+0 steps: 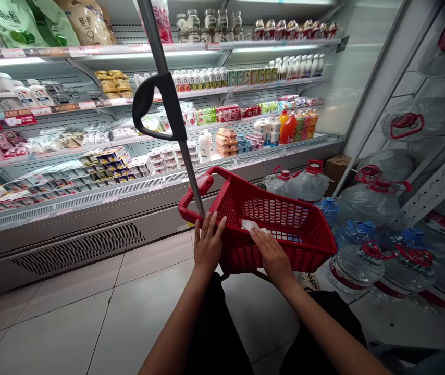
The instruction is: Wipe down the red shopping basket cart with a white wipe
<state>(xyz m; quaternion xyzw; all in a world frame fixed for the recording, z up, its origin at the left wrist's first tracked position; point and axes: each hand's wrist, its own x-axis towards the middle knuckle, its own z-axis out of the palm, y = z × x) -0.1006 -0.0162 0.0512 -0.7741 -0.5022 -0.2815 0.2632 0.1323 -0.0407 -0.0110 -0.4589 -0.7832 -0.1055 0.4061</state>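
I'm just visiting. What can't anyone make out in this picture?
All in the head view:
- White wipe: the right hand covers part, so its full shape, and whether it's cloth or paper, is unclear.
- Left hand: its palm is hidden behind its own back.
- Red basket: its near wall hides part of its floor.
- Grey pole: the top edge cuts off its upper end.
- Price labels: print too small to read.

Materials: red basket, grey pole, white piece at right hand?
Red basket: likely molded plastic, semi-gloss; perforated walls, rounded rim.
Grey pole: probably metal, satin; slim, straight, smooth grey surface.
White piece: tissue or thin cloth, matte; looks limp, too little shows to settle which.
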